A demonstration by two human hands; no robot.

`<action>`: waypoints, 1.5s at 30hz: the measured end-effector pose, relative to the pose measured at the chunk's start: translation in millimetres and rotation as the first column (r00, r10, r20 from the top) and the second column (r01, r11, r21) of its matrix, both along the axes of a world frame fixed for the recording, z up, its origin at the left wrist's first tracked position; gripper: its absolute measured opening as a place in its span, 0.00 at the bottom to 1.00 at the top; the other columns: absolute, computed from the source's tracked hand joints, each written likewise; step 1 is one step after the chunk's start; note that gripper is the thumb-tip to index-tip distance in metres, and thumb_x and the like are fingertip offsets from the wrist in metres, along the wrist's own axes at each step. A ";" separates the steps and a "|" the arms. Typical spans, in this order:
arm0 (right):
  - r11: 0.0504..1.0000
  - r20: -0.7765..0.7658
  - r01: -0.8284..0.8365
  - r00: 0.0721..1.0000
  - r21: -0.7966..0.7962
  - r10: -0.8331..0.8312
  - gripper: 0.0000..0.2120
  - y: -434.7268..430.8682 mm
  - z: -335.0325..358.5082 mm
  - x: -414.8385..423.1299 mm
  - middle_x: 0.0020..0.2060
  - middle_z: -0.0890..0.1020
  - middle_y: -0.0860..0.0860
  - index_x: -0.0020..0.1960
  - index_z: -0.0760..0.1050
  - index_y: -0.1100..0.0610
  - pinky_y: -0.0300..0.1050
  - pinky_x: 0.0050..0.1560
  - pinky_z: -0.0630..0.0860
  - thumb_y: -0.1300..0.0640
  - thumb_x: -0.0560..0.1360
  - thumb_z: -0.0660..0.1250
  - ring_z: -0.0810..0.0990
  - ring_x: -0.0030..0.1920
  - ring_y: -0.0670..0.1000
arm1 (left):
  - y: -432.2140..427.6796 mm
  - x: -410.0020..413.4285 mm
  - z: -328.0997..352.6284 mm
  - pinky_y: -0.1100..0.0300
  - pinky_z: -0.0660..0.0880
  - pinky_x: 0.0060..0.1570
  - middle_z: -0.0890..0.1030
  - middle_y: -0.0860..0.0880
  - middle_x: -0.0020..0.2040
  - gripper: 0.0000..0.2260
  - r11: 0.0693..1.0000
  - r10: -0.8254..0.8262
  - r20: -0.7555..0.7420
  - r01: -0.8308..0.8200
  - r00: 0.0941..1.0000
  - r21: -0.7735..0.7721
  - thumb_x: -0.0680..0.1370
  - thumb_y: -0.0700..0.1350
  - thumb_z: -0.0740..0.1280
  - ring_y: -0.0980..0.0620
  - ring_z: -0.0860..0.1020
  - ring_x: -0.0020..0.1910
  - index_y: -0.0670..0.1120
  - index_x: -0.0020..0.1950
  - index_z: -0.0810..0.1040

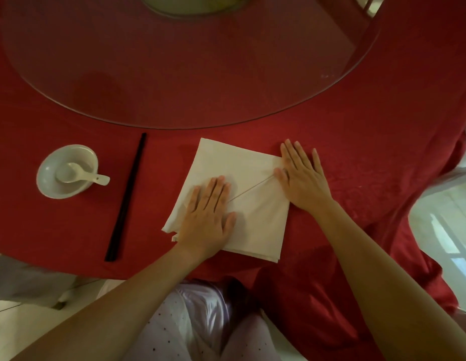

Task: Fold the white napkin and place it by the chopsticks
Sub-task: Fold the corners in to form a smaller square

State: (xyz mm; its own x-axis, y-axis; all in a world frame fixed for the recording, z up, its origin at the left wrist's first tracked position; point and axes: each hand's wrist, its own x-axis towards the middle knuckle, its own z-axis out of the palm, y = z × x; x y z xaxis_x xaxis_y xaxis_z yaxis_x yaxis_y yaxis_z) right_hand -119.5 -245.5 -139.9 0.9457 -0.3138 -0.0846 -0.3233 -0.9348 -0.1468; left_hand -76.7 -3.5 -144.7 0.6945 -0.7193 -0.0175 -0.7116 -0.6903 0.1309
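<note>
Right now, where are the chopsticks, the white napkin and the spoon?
chopsticks [126, 196], head view, middle of the black pair.
white napkin [226, 160], head view, bare upper part.
spoon [70, 171], head view, its scoop inside the bowl.

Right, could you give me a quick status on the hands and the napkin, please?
Left hand and right hand flat, open, pressing the napkin. Napkin folded square, apart from the chopsticks. Nothing between them.
</note>
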 end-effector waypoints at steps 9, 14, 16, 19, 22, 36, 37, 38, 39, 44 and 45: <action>0.854 0.285 0.295 0.853 0.428 -0.437 0.14 17.9 35.0 -21.8 0.57 0.79 0.58 0.61 0.72 0.61 0.47 0.56 0.69 0.57 0.79 0.57 0.73 0.60 0.59 | 5.5 2.4 -1.8 0.47 0.44 0.73 0.51 0.46 0.76 0.29 1.000 0.015 -0.048 -0.014 0.999 0.027 0.78 0.59 0.44 0.49 0.48 0.75 0.44 0.75 0.48; 0.603 0.004 0.445 0.802 0.662 -0.597 0.10 23.8 41.0 -26.8 0.46 0.82 0.58 0.54 0.74 0.61 0.58 0.49 0.79 0.57 0.77 0.61 0.81 0.45 0.58 | 9.1 9.7 8.7 0.49 0.42 0.73 0.50 0.46 0.76 0.26 0.999 -0.024 -0.126 0.029 0.992 0.034 0.80 0.54 0.48 0.49 0.45 0.75 0.44 0.75 0.50; 0.560 -0.018 0.472 0.775 0.681 -0.631 0.12 17.5 42.7 -16.1 0.48 0.81 0.59 0.57 0.73 0.62 0.59 0.51 0.78 0.56 0.76 0.61 0.82 0.46 0.58 | 19.8 10.3 20.3 0.47 0.50 0.72 0.58 0.42 0.75 0.25 1.000 -0.021 -0.101 0.020 0.995 -0.004 0.78 0.50 0.48 0.44 0.56 0.74 0.41 0.73 0.58; 0.564 -0.048 0.490 0.781 0.665 -0.623 0.15 9.3 42.0 1.2 0.53 0.80 0.60 0.60 0.72 0.62 0.59 0.54 0.77 0.56 0.76 0.62 0.81 0.51 0.60 | 46.1 4.1 27.3 0.46 0.56 0.70 0.64 0.39 0.72 0.25 0.988 0.102 -0.140 -0.117 0.985 -0.099 0.76 0.48 0.51 0.41 0.62 0.72 0.38 0.71 0.63; 0.589 -0.050 0.499 0.788 0.636 -0.613 0.13 0.9 39.9 13.7 0.53 0.81 0.59 0.57 0.74 0.62 0.58 0.54 0.77 0.57 0.75 0.63 0.81 0.51 0.60 | 68.6 -13.3 28.1 0.45 0.64 0.66 0.69 0.39 0.70 0.24 0.960 0.188 -0.218 -0.226 0.958 -0.164 0.76 0.49 0.55 0.39 0.67 0.68 0.38 0.69 0.66; 0.605 -0.045 0.460 0.818 0.649 -0.574 0.04 -17.9 42.2 16.3 0.29 0.79 0.52 0.46 0.77 0.62 0.28 0.21 0.70 0.62 0.74 0.64 0.76 0.26 0.44 | 81.2 -8.5 34.1 0.52 0.73 0.42 0.77 0.45 0.40 0.05 0.922 0.140 -0.150 -0.184 0.979 -0.342 0.74 0.43 0.67 0.45 0.74 0.42 0.41 0.42 0.79; 0.607 -0.045 0.451 0.825 0.654 -0.563 0.04 -18.9 43.7 16.6 0.29 0.79 0.52 0.46 0.77 0.62 0.27 0.21 0.70 0.62 0.74 0.64 0.76 0.24 0.44 | 81.4 -6.8 34.9 0.52 0.73 0.41 0.77 0.45 0.39 0.09 0.926 0.130 -0.164 -0.179 0.978 -0.332 0.74 0.45 0.63 0.45 0.73 0.41 0.41 0.42 0.79; 0.606 -0.044 0.437 0.833 0.664 -0.552 0.04 -19.8 45.6 16.7 0.29 0.78 0.52 0.45 0.77 0.62 0.27 0.21 0.70 0.62 0.74 0.64 0.76 0.23 0.43 | 81.2 -5.7 36.4 0.52 0.73 0.41 0.77 0.46 0.39 0.11 0.929 0.128 -0.180 -0.181 0.975 -0.322 0.74 0.47 0.61 0.45 0.74 0.41 0.41 0.43 0.79; 0.597 -0.043 0.422 0.838 0.683 -0.543 0.03 -20.8 48.0 17.1 0.29 0.78 0.51 0.45 0.76 0.61 0.28 0.22 0.71 0.63 0.73 0.64 0.76 0.23 0.42 | 81.4 -5.3 36.2 0.51 0.74 0.41 0.77 0.46 0.40 0.12 0.934 0.128 -0.181 -0.180 0.975 -0.308 0.74 0.47 0.60 0.45 0.74 0.41 0.42 0.45 0.80; 0.387 -0.057 0.273 0.872 0.881 -0.485 0.07 -23.2 70.9 18.0 0.34 0.79 0.52 0.46 0.77 0.59 0.33 0.28 0.75 0.68 0.73 0.63 0.76 0.26 0.42 | 90.1 -9.6 29.6 0.53 0.75 0.41 0.80 0.49 0.45 0.15 0.987 0.056 0.008 -0.055 0.998 -0.148 0.75 0.45 0.57 0.48 0.76 0.45 0.46 0.57 0.78; 0.325 -0.059 0.220 0.896 0.920 -0.440 0.07 -23.9 77.3 17.1 0.35 0.79 0.53 0.48 0.78 0.60 0.33 0.31 0.76 0.67 0.74 0.63 0.77 0.29 0.43 | 92.2 -10.6 26.8 0.54 0.75 0.42 0.81 0.49 0.46 0.15 0.990 0.031 0.050 -0.024 0.998 -0.138 0.75 0.44 0.57 0.49 0.75 0.46 0.46 0.57 0.79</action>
State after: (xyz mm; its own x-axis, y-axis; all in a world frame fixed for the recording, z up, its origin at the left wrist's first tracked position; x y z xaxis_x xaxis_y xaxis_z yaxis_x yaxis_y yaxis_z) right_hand -102.4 -269.4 -62.6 0.8110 -0.4473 -0.3770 -0.4388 -0.0389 -0.8978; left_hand -87.3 88.7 -117.9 0.7116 -0.6927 0.1170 -0.7008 -0.6879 0.1889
